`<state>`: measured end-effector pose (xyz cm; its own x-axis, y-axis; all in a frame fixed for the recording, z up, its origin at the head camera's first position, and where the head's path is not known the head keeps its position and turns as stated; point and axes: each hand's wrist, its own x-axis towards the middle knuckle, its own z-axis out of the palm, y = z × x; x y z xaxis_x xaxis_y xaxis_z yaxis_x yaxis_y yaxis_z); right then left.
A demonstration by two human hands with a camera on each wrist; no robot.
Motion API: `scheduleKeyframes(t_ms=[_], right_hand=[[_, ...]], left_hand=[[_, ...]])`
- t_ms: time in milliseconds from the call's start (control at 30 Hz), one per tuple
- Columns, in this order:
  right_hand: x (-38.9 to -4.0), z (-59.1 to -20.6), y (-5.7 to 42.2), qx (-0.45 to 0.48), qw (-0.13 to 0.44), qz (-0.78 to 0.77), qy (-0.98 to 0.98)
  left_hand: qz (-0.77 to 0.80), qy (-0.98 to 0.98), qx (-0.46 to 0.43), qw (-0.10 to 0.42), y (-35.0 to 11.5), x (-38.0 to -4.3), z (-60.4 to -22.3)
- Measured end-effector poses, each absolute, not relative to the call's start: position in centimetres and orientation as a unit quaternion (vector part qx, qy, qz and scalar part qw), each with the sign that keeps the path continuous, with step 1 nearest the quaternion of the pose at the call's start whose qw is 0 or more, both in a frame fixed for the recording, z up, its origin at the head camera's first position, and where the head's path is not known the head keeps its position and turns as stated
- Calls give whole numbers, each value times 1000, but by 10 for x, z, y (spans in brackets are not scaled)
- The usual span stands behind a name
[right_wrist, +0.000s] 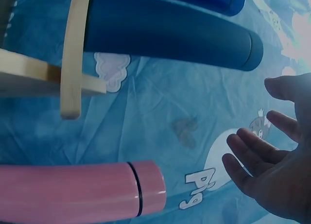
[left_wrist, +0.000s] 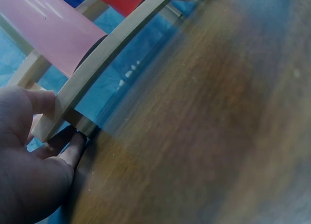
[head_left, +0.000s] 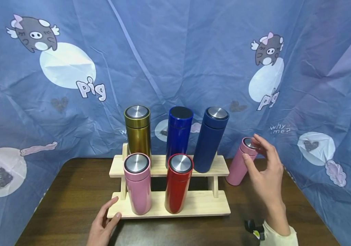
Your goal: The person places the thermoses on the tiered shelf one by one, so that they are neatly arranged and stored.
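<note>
At the near left corner of a two-tier wooden rack (head_left: 206, 204), my left hand (head_left: 101, 222) pinches the end of the lower shelf (left_wrist: 92, 78). One digit lies over the board and others are beneath it. My right hand (head_left: 268, 177) is raised by the cap of a pink thermos (head_left: 238, 167) standing on the table right of the rack. In the right wrist view the fingers (right_wrist: 248, 153) are spread and hold nothing, apart from that thermos (right_wrist: 73, 192). On the lower shelf stand another pink thermos (head_left: 138, 191) and a red thermos (head_left: 177, 191).
A gold thermos (head_left: 138, 136), a bright blue thermos (head_left: 178, 140) and a dark blue thermos (head_left: 209, 143) stand on the upper shelf, the dark blue one at the right. A blue printed cloth (head_left: 169, 51) hangs behind the brown wooden table (head_left: 70, 198).
</note>
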<state>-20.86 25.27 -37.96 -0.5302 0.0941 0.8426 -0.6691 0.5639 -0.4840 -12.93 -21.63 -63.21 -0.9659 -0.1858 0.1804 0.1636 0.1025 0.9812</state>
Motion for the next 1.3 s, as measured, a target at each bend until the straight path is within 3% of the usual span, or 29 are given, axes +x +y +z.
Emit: scheduleKeyframes(t_ms=[167,333,600,967,1300], right_hand=[[-211,-382,261,153,436,429,-776],[-216,-385,269,122,435,425,-784],[-232,-400,277,71,419,403,-810],[-247,-417,284,45,422,396,-814],[-256,-428,287,36,391,402,-827]], left_hand=[[-670,-724,-19,159,-214,-128,-630],[-675,-721,-14,157,-215,-127,-631],[-670,-721,-10,175,-205,-119,-608],[-671,-724,2,156,-201,-118,-597],[-667,-728,11,159,-195,-112,-580]])
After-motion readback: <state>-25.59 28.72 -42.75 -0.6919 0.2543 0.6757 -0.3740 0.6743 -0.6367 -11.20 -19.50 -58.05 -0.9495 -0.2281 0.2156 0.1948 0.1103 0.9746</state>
